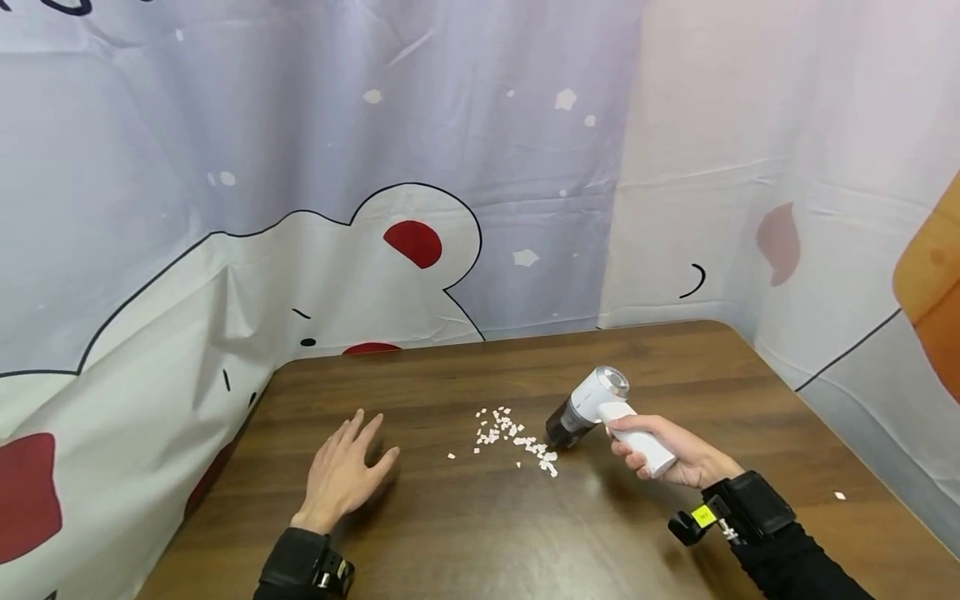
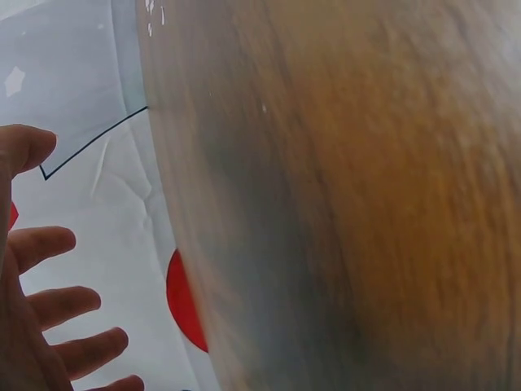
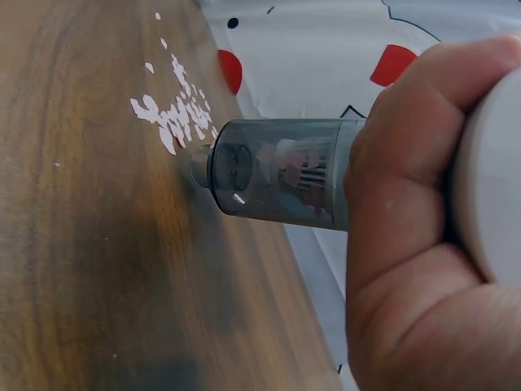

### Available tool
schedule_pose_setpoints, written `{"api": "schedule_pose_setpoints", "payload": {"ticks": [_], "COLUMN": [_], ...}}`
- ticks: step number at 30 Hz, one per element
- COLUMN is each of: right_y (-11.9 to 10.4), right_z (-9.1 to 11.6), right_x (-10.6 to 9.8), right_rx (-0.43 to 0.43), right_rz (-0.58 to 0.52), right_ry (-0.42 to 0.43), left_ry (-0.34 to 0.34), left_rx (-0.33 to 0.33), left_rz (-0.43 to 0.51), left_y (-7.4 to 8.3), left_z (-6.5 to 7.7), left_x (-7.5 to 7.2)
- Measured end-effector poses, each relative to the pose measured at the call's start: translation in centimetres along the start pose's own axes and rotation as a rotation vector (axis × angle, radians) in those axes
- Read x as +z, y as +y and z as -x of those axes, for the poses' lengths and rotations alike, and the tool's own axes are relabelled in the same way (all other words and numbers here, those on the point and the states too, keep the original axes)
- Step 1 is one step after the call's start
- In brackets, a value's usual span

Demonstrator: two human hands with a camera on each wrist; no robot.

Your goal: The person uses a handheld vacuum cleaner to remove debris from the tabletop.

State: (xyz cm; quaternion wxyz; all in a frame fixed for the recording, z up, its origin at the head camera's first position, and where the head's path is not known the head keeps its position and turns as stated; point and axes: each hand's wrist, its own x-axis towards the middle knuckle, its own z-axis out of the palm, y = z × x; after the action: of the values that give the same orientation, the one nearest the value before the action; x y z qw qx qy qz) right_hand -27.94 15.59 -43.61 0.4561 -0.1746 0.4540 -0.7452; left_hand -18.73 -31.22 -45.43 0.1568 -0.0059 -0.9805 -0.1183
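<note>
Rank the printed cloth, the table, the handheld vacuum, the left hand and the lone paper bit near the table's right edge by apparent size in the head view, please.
1. Printed cloth
2. Table
3. Handheld vacuum and left hand: too alike to rank apart
4. Lone paper bit

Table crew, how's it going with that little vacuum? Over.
Right grip holding white handheld vacuum. Left grip empty. Nozzle beside scattered white scraps; no obstruction visible between.

In the head view, the left hand (image 1: 341,477), lower left of centre, spreads its thumb (image 1: 384,463) from extended fingers (image 1: 370,432). The right hand (image 1: 688,458), at lower right, grips with curled fingers.
</note>
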Motion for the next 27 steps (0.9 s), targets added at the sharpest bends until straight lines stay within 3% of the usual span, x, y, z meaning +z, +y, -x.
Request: {"api": "schedule_pose_setpoints", "payload": {"ticks": [8, 18, 27], "right_y": [0.4, 0.9, 1.0], "right_z": [0.3, 0.9, 0.9], "right_x": [1.0, 1.4, 1.9], "right_rx": [0.032, 0.031, 0.031], "right_rz": [0.076, 0.096, 0.091], "right_ry": [-0.024, -0.036, -0.079], "left_ry": [0.011, 0.046, 0.01], "left_rx": [-0.003, 0.016, -0.011], "left_rz": [0.002, 0.007, 0.004], "left_y": [-0.2, -0.3, -0.5], "left_z": [0.3, 0.1, 0.3], "left_x": [0.1, -0.6, 0.0]}}
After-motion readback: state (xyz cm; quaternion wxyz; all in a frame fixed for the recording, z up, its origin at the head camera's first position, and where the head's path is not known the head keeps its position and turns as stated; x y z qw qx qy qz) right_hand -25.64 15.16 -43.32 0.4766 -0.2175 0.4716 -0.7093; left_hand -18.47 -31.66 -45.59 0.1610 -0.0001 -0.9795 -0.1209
